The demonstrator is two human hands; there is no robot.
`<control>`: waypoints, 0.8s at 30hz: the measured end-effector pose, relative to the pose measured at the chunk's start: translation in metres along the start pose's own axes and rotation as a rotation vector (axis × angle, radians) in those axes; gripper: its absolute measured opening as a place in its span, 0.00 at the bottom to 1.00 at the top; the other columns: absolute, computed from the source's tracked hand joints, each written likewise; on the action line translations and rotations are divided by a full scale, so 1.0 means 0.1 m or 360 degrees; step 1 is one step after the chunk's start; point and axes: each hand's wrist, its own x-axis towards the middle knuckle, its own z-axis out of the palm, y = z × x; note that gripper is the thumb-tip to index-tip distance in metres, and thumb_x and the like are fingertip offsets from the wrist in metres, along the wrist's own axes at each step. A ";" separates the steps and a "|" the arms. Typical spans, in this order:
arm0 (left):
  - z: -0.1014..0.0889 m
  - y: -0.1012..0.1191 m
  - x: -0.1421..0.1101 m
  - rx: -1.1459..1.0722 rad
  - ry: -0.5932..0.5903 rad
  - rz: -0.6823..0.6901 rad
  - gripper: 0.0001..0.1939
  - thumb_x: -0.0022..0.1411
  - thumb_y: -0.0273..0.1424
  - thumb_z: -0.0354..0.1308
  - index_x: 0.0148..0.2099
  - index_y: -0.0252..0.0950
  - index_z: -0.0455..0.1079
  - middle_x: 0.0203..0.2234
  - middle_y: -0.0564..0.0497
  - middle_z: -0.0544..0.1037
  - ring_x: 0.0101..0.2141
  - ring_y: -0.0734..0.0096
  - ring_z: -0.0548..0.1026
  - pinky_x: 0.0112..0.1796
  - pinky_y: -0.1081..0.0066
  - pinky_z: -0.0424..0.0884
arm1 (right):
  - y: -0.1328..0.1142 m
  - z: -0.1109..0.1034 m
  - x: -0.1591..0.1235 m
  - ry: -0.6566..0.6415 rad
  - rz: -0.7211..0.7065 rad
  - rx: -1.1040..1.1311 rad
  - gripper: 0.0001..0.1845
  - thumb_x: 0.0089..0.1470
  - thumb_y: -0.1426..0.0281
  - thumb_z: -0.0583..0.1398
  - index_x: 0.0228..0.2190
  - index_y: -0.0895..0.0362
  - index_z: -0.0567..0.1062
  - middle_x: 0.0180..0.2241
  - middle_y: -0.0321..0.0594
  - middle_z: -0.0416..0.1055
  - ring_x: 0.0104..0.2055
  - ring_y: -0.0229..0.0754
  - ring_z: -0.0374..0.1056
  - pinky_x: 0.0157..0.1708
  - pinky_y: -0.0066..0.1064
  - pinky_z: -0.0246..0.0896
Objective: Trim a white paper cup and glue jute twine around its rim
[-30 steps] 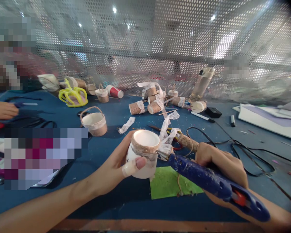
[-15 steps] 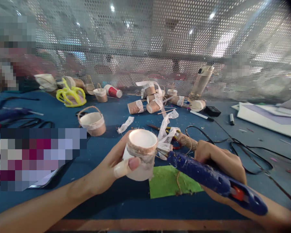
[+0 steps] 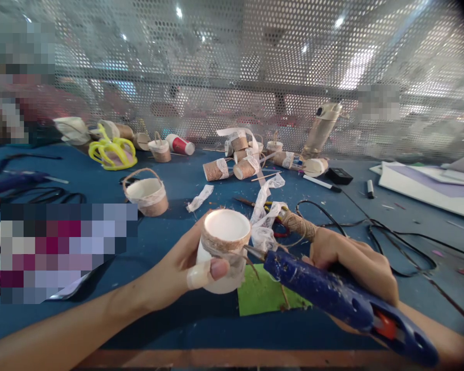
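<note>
My left hand (image 3: 195,263) is closed round a white paper cup (image 3: 220,275) that stands upright above the table, its thumb with a bandage across the front. Brown twine (image 3: 226,243) is wound below the cup's rim, and a loose twine end hangs at its right side. In my right hand (image 3: 351,263) is a blue glue gun (image 3: 325,296) with an orange-red trigger. Its metal nozzle meets the cup's right side near the twine; whether it touches cannot be made out. A twine spool (image 3: 299,225) lies just behind my right hand. Below the cup is a green sheet (image 3: 263,296).
White lace (image 3: 265,216) and scissors (image 3: 243,202) lie behind the cup. A small handled basket (image 3: 149,198) stands to the left, with several twine-wrapped cups (image 3: 245,167) farther back. Black cable (image 3: 394,257) loops across the right. Another glue gun (image 3: 19,181) lies far left.
The cup has moved slightly left and down, and a loose twine end now shows at its side. The glue gun stays at its right. A co-worker's hand at far left has left view.
</note>
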 end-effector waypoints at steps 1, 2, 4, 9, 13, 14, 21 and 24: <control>0.00 0.01 0.00 -0.0004 0.0009 -0.0004 0.32 0.58 0.46 0.65 0.60 0.42 0.64 0.48 0.46 0.77 0.47 0.55 0.76 0.44 0.67 0.72 | 0.00 0.00 0.00 0.0018 0.0016 -0.0006 0.14 0.55 0.78 0.59 0.24 0.53 0.60 0.22 0.30 0.58 0.21 0.34 0.57 0.22 0.29 0.51; 0.00 0.01 0.01 -0.0009 0.0019 -0.0002 0.32 0.57 0.46 0.65 0.60 0.41 0.64 0.48 0.46 0.78 0.47 0.55 0.76 0.44 0.67 0.72 | -0.01 0.00 0.00 0.0029 0.0033 -0.0014 0.14 0.55 0.78 0.59 0.24 0.53 0.60 0.21 0.30 0.58 0.21 0.34 0.57 0.22 0.29 0.51; 0.00 0.04 0.02 -0.0018 0.0034 -0.0011 0.32 0.56 0.47 0.65 0.59 0.40 0.65 0.46 0.45 0.78 0.45 0.54 0.76 0.42 0.66 0.73 | -0.02 -0.01 0.01 0.0011 0.0075 -0.0055 0.14 0.56 0.76 0.59 0.24 0.53 0.61 0.22 0.31 0.59 0.22 0.34 0.58 0.23 0.30 0.52; 0.02 0.11 0.03 -0.0037 -0.0014 -0.0132 0.33 0.55 0.50 0.65 0.56 0.38 0.65 0.43 0.42 0.78 0.42 0.51 0.76 0.41 0.60 0.73 | -0.02 -0.05 0.02 -0.0051 0.0186 -0.0123 0.12 0.56 0.70 0.59 0.25 0.52 0.61 0.22 0.32 0.59 0.23 0.37 0.58 0.24 0.31 0.52; 0.03 0.15 0.04 -0.0083 0.0029 -0.0167 0.33 0.53 0.50 0.66 0.56 0.37 0.66 0.46 0.40 0.77 0.46 0.45 0.75 0.42 0.57 0.73 | 0.02 -0.02 -0.01 -0.0042 0.0280 -0.0052 0.13 0.53 0.71 0.61 0.25 0.51 0.61 0.22 0.33 0.59 0.23 0.38 0.57 0.23 0.32 0.50; 0.04 0.15 0.04 -0.0103 0.0042 -0.0177 0.34 0.53 0.50 0.66 0.56 0.37 0.66 0.46 0.39 0.77 0.46 0.44 0.75 0.41 0.57 0.73 | 0.03 -0.01 -0.01 -0.0032 0.0327 -0.0026 0.13 0.53 0.72 0.62 0.24 0.51 0.61 0.22 0.32 0.60 0.23 0.38 0.56 0.23 0.32 0.50; 0.06 0.05 0.07 -0.0144 -0.0012 -0.0200 0.27 0.60 0.44 0.64 0.57 0.39 0.67 0.43 0.45 0.80 0.41 0.57 0.77 0.42 0.64 0.72 | -0.01 0.08 0.10 0.0148 0.0461 0.0463 0.09 0.56 0.74 0.61 0.29 0.51 0.66 0.29 0.35 0.69 0.29 0.41 0.66 0.32 0.36 0.64; 0.12 0.06 0.10 -0.0099 0.0037 -0.0213 0.24 0.60 0.43 0.66 0.56 0.42 0.68 0.50 0.48 0.78 0.48 0.58 0.75 0.47 0.66 0.70 | -0.05 0.12 0.14 0.0093 0.0510 0.0573 0.08 0.56 0.73 0.63 0.31 0.50 0.68 0.38 0.41 0.75 0.41 0.48 0.72 0.41 0.41 0.68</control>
